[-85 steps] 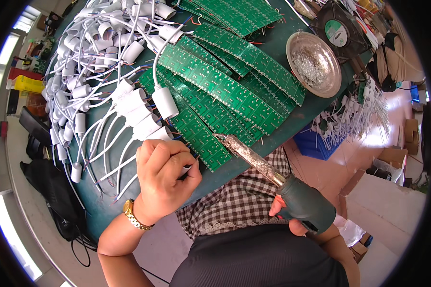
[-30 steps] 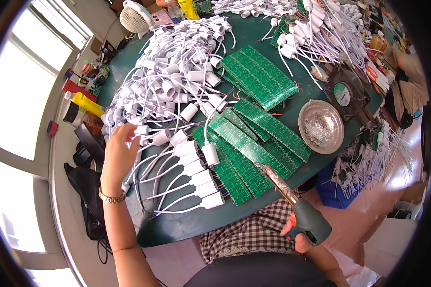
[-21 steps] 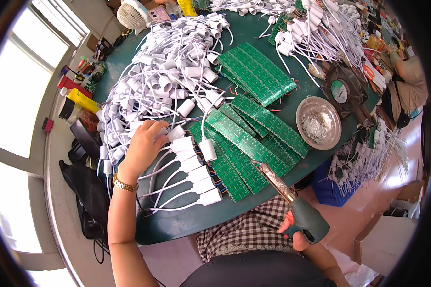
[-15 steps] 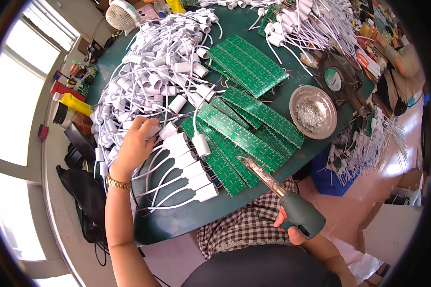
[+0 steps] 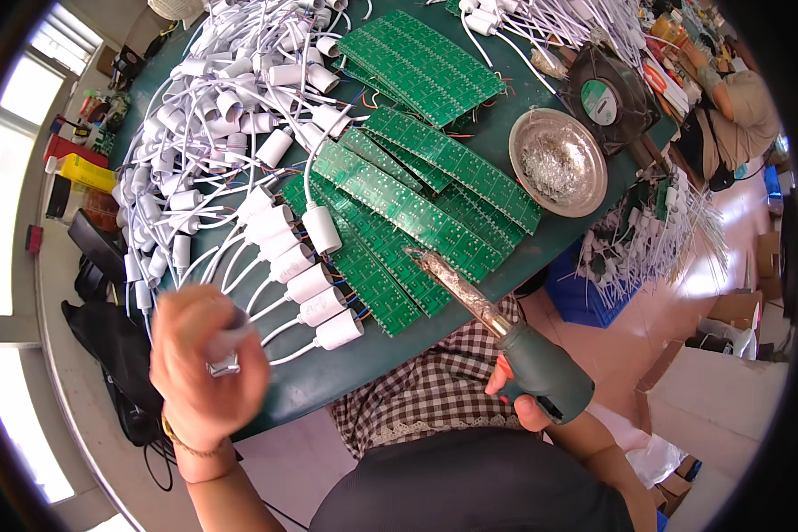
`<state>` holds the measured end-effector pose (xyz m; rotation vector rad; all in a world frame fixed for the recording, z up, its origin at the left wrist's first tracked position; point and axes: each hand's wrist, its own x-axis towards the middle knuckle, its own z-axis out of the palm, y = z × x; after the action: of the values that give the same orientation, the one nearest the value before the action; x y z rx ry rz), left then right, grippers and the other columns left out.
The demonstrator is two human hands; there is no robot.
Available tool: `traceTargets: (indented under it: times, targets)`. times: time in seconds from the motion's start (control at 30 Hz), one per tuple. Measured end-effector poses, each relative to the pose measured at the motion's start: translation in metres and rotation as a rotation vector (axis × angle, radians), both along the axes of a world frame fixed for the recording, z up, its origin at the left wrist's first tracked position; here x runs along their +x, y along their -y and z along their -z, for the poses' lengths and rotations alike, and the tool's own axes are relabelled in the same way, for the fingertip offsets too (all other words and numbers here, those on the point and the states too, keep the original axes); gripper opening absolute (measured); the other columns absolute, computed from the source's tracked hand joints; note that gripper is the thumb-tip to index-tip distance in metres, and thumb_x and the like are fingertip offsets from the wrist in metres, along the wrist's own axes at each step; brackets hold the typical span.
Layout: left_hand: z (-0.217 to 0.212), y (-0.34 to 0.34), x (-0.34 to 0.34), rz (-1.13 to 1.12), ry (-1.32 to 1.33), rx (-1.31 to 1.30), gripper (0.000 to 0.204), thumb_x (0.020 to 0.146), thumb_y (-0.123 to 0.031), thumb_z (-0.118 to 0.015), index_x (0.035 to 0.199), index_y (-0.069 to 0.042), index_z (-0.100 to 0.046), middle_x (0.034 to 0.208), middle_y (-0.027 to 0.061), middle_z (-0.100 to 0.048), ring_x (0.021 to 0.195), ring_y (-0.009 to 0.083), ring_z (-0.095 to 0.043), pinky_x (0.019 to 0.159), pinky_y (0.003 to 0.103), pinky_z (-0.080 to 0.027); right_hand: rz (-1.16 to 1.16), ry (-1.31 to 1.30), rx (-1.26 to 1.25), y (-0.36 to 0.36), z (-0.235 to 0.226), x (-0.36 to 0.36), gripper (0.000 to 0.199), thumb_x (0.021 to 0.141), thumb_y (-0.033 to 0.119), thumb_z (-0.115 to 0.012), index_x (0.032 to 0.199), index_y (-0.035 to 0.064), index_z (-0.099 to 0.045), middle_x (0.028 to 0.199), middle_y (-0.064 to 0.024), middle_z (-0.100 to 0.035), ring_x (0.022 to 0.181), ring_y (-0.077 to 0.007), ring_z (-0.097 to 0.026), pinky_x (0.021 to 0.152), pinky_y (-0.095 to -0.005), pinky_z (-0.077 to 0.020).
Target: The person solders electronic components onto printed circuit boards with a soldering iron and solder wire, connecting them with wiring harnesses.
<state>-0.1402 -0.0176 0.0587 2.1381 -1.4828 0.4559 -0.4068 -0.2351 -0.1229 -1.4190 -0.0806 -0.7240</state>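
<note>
My left hand [image 5: 206, 368], blurred by motion, is raised near the table's left front edge. Its fingers close round a whitish piece [image 5: 232, 333] with a shiny end, apparently one of the white cylinders, though the blur hides detail. In my right hand [image 5: 516, 397] is a dark green soldering gun [image 5: 548, 377]. Its long metal tip [image 5: 452, 282] points up-left over the green circuit boards [image 5: 399, 208]. Beside the boards, a row of white cylindrical housings [image 5: 309, 284] lies with cables toward the left. One more housing [image 5: 321, 229] rests on the boards' left edge.
A large heap of white cabled housings [image 5: 226, 106] covers the far left. At the right stand a metal bowl [image 5: 516, 168] with silvery scraps and a black fan [image 5: 625, 106]. A blue bin [image 5: 585, 297] sits below the edge. Another person [image 5: 740, 111] works at far right.
My left hand has left the heap and come nearer me, now with a whitish piece in its fingers. The view has shifted; the soldering gun stays over the boards' near edge.
</note>
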Motion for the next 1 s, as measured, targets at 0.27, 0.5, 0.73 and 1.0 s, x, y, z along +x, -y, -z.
traceTargets:
  times: [0.27, 0.5, 0.73, 1.0]
  targets:
    - [0.070, 0.000, -0.049, 0.259, -0.442, 0.097, 0.047, 0.075, -0.004, -0.072, 0.113, 0.005, -0.047, 0.091, 0.0182, -0.061, 0.067, 0.0277, -0.063, 0.055, 0.034, -0.053, -0.127, -0.329, -0.191, 0.008, -0.035, 0.006, 0.039, 0.078, 0.021, -0.063, 0.103, -0.0070, -0.055, 0.085, -0.0141, -0.059, 0.070, -0.0216, -0.058, 0.063, -0.0318, -0.0478]
    - [0.036, 0.010, -0.044, 0.196, 0.139, 0.108, 0.023, 0.057, -0.002, -0.071, 0.079, -0.002, -0.063, 0.104, 0.0105, -0.061, 0.060, 0.0146, -0.056, 0.046, 0.026, -0.037, -0.139, -0.358, -0.492, 0.006, -0.056, 0.017, 0.042, 0.085, 0.027, -0.059, 0.110, -0.0058, -0.055, 0.085, -0.0138, -0.060, 0.068, -0.0222, -0.059, 0.062, -0.0328, -0.0487]
    - [0.068, 0.023, -0.031, 0.199, 0.207, 0.165, 0.030, 0.062, 0.001, -0.073, 0.090, -0.003, -0.063, 0.106, 0.0108, -0.059, 0.066, 0.0196, -0.059, 0.052, 0.030, -0.039, -0.111, -0.365, -0.482, 0.001, -0.055, 0.016, 0.041, 0.089, 0.030, -0.058, 0.112, -0.0031, -0.056, 0.086, -0.0110, -0.061, 0.067, -0.0201, -0.060, 0.063, -0.0319, -0.0499]
    - [0.101, 0.029, -0.037, 0.107, -0.036, 0.018, 0.032, 0.056, 0.001, -0.072, 0.085, -0.006, -0.061, 0.098, 0.0078, -0.061, 0.081, 0.0247, -0.060, 0.070, 0.038, -0.041, -0.381, -1.026, -0.287, 0.011, -0.070, 0.003, 0.028, 0.071, 0.018, -0.069, 0.094, 0.0045, -0.064, 0.086, -0.0067, -0.065, 0.076, -0.0160, -0.062, 0.070, -0.0291, -0.0504]
